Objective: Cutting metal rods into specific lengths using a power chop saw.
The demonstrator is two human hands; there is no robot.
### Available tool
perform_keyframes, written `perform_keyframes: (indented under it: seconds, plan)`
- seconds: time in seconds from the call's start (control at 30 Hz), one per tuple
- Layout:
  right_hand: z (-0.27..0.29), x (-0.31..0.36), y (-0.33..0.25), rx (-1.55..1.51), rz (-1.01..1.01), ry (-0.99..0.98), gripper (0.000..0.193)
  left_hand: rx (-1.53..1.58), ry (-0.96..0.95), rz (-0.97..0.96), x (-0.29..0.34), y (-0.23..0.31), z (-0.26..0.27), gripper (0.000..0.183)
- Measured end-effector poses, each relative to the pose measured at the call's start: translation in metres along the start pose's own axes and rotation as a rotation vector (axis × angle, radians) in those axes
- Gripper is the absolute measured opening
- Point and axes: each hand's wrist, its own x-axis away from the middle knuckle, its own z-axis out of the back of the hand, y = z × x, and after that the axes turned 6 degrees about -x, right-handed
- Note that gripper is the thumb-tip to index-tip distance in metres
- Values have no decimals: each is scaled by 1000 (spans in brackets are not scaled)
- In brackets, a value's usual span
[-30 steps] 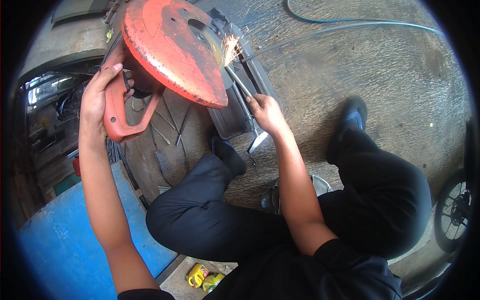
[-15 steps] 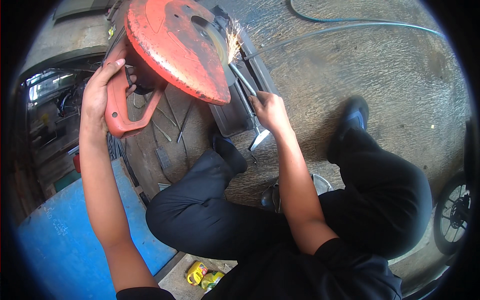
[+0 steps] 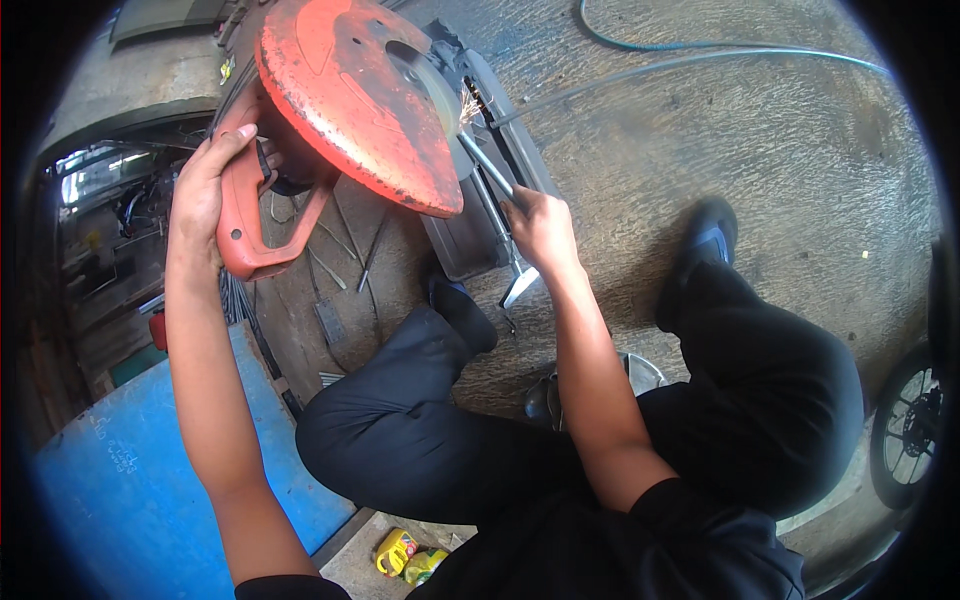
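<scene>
Rough grey concrete floor (image 3: 700, 150) fills my view, with the orange chop saw guard (image 3: 350, 100) as my landmark at the top. Just left of the guard, my left hand (image 3: 205, 195) has its fingers clenched round the saw's orange handle (image 3: 245, 225). Below and right of the guard, my right hand (image 3: 540, 225) grips a thin metal rod (image 3: 490, 170), whose far end meets the disc at the guard's right edge, where a few sparks (image 3: 468, 100) show. Beyond the guard, a blue-green hose (image 3: 700, 45) curves across the floor. Well below the guard, a blue panel (image 3: 130, 480) lies to the left of my dark trousers (image 3: 450, 450).
</scene>
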Motion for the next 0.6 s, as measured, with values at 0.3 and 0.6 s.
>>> perform_keyframes:
  seconds: [0.3,0.6]
  plan:
    - [12,-18,16,-259,-248,-80,36,-165,60,69,2,7,0,35]
    - [14,-22,23,-386,-327,-238,34,-115,61,54,5,8,-3,39]
